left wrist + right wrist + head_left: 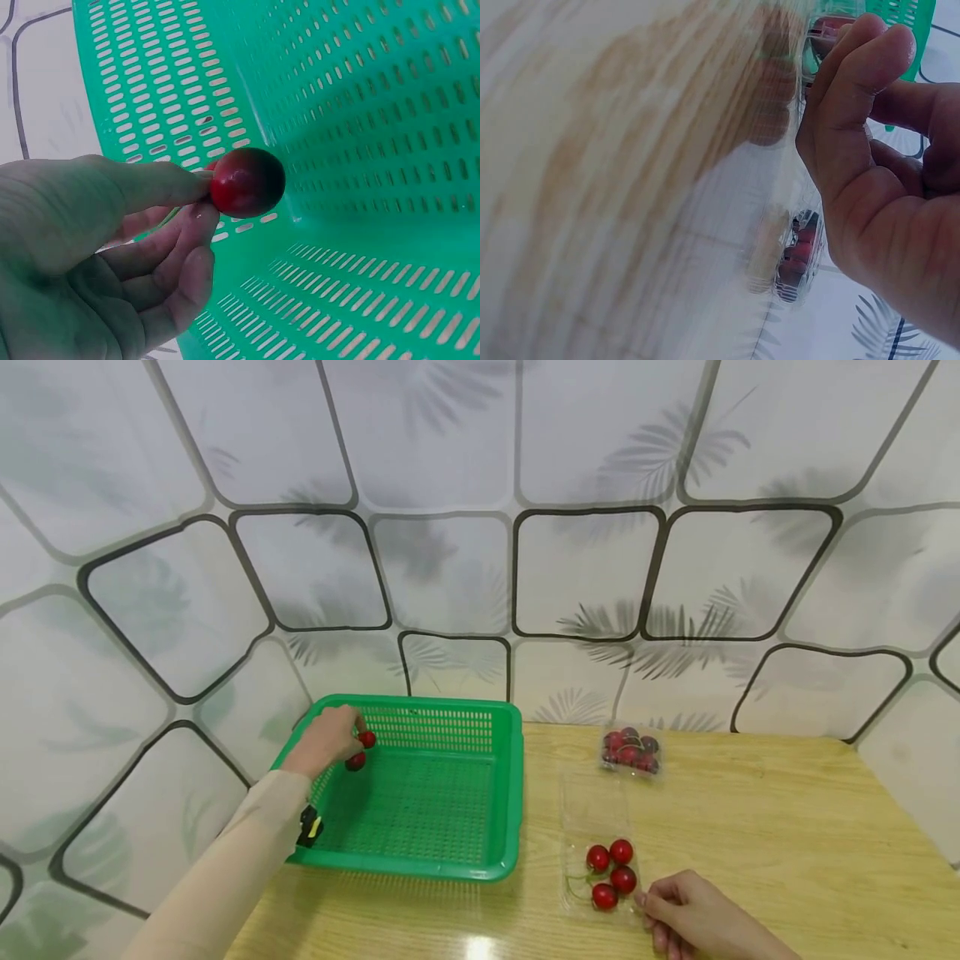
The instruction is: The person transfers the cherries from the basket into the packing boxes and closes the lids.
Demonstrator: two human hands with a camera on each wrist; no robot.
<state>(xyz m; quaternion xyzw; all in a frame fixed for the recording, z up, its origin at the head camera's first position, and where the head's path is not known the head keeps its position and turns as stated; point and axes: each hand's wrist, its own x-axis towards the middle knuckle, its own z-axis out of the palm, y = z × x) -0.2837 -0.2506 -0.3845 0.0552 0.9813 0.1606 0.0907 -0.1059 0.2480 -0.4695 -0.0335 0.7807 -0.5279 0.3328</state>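
Note:
My left hand (327,742) reaches into the left side of a green plastic basket (507,793). Its thumb and fingers pinch two red cherries, a lower cherry (356,762) and an upper cherry (367,739). In the left wrist view the front cherry (249,182) mostly covers the other one. At the lower right, my right hand (693,914) holds the near right edge of an open clear plastic box (596,806). Several cherries (622,879) lie in the near half of that box, with green stems beside them.
A second clear box (632,752) full of dark red cherries stands farther back, close to the patterned wall (585,577). Basket and boxes stand on a wooden table (780,810). The wall wraps round the left, back and right of the table.

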